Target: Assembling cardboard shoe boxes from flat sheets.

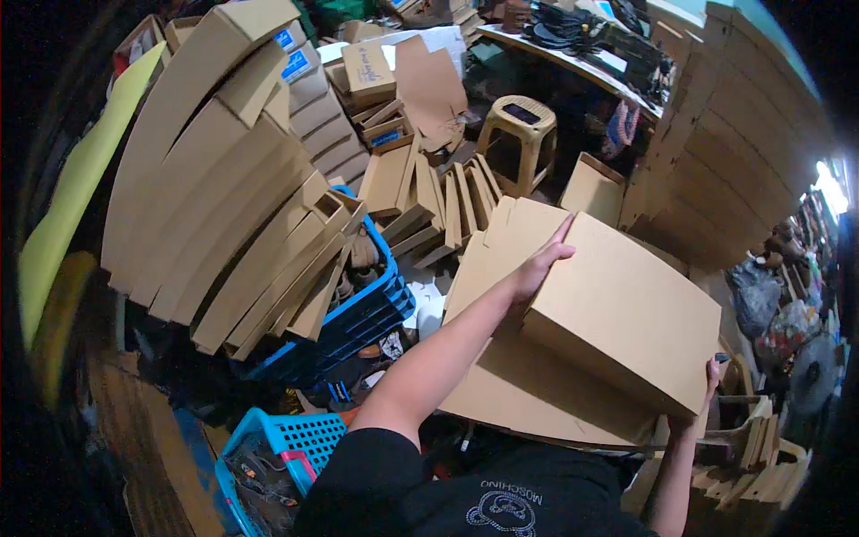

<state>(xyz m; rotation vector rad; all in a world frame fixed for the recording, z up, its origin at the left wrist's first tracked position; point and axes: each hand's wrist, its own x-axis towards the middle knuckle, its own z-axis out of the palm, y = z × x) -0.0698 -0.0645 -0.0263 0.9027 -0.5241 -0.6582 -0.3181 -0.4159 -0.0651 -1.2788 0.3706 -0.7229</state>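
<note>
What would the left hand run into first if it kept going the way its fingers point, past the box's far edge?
Probably the flat cardboard sheets just beyond the left hand and cardboard box; farther on stands the plastic stool, though depth is unclear.

Box [626,313]: matt brown cardboard, smooth. Left of it, crate [376,304]: blue plastic, slightly glossy. Behind it, stool [519,134]: tan plastic.

Stacked flat cartons [224,179] and blue crate [367,304] block the left; carton wall [734,134] closes the right. Passage only ahead, toward the stool [519,134].
</note>
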